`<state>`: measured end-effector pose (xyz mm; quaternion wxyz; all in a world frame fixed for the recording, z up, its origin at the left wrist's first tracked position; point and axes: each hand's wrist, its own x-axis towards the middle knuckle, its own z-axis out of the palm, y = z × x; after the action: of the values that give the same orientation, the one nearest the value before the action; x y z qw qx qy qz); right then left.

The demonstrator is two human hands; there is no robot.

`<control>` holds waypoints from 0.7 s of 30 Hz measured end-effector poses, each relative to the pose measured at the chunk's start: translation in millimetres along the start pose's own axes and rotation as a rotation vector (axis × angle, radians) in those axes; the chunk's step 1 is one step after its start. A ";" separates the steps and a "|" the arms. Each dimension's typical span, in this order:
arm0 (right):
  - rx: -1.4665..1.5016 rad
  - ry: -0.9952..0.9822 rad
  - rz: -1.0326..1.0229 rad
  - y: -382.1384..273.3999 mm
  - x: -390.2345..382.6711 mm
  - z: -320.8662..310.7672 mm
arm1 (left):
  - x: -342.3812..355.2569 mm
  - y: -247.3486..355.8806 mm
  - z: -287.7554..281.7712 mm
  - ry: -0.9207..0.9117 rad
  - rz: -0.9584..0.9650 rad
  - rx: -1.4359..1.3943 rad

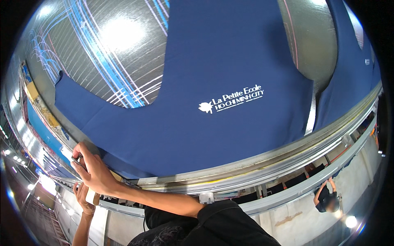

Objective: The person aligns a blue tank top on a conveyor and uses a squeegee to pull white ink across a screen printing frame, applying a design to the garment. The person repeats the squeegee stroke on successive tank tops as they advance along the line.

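My right hand (95, 172) reaches across to the left end of the table. Its thumb and fingers close on a small dark thing that I cannot make out. Just below it, my left hand (85, 199) is closed around a pale, wood-coloured bar (93, 197), mostly hidden by the hands. Close to my right hand lies the lower left edge of a navy fabric panel (176, 135), spread flat on the table. The panel carries a white print (232, 98), a flower shape with lettering.
The shiny dark table (123, 53) bears blue and pink line marks. A second navy piece (349, 78) lies at the right. A metal rail (246, 172) runs along the near edge. Another person (327, 199) stands farther off at the lower right. A blue-and-yellow-edged frame (41, 119) is at the left.
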<state>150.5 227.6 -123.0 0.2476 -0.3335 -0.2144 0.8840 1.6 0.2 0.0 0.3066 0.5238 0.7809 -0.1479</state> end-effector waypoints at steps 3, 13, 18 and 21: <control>0.014 0.003 -0.032 0.3 -0.5 0.9 | 2.7 2.6 -1.7 -0.013 -0.009 0.003; -0.072 0.040 -0.129 2.6 -7.1 6.1 | 9.7 11.0 -0.1 0.096 0.072 -0.025; -0.394 0.138 -0.181 11.1 -11.2 14.7 | 4.7 -4.1 10.0 0.189 0.185 -0.095; -0.672 0.252 -0.276 15.0 -15.1 22.7 | 0.7 -8.4 11.9 0.266 0.217 -0.178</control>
<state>140.2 202.2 -108.3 0.2655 -0.4700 -0.5029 0.6750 -2.3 -9.3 -10.3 0.2600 0.5906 0.7635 0.0259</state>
